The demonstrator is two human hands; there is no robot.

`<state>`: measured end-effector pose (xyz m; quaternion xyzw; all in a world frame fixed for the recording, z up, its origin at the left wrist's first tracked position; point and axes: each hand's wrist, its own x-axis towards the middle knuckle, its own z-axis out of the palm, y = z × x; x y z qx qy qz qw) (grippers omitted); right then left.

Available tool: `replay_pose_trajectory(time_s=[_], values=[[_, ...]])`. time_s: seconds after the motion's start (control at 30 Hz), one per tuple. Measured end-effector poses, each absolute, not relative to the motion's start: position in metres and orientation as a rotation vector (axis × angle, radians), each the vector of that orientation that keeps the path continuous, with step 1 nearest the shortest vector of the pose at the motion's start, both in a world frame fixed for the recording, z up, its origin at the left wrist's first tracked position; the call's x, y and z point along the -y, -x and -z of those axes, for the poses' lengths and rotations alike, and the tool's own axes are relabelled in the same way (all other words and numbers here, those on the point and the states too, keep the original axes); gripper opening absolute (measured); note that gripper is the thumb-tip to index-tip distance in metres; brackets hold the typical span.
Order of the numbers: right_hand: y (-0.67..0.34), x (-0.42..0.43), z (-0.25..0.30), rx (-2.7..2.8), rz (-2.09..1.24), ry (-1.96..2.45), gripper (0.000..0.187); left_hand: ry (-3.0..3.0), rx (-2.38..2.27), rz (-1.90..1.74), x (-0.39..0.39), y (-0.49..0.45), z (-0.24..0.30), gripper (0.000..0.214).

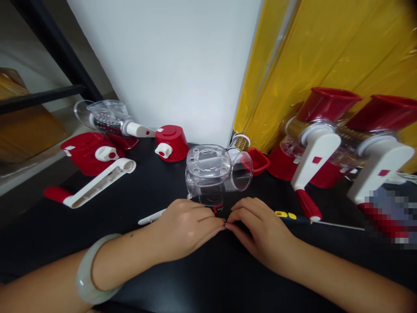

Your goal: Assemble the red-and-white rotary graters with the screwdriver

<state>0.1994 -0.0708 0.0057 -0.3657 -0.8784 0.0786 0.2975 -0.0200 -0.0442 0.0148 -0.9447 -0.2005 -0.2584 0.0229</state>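
Note:
My left hand, with a pale bangle on its wrist, is closed in a pinch. Its fingertips meet those of my right hand, which is pinched too. Something tiny may sit between the fingertips, but I cannot make it out. Just beyond them lies a clear plastic grater housing, and small red bits show on the table beside it. A slim white part is partly covered by my left hand. Behind my right hand, a screwdriver with a dark and yellow handle points right.
Two drum graters with cranks stand at the right. At the left are a red base, a white crank and another grater. A smaller red base, grating drum and red hopper line the back.

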Motion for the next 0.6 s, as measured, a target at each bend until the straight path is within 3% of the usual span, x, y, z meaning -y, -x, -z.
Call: replay_pose_trajectory(time_s=[0.17,0.3,0.37,0.53,0.6], values=[[-0.201,0.071,-0.006,2.339,-0.111,0.937,0.007,2.927,0.607,0.834,0.043,0.02,-0.015,0.016],[-0.208,0.072,-0.021,2.471,0.222,1.008,0.028,2.94,0.656,0.818,0.042,0.022,-0.012,0.011],[-0.213,0.076,-0.031,2.596,0.366,1.157,0.036,2.946,0.685,0.838,0.042,0.022,-0.011,0.01],[-0.221,0.091,-0.036,2.817,0.58,1.736,0.031,3.054,0.745,0.881,0.042,0.022,-0.012,0.012],[-0.223,0.092,-0.026,2.813,0.72,1.878,0.038,3.099,0.75,0.871,0.042,0.022,-0.014,0.014]])
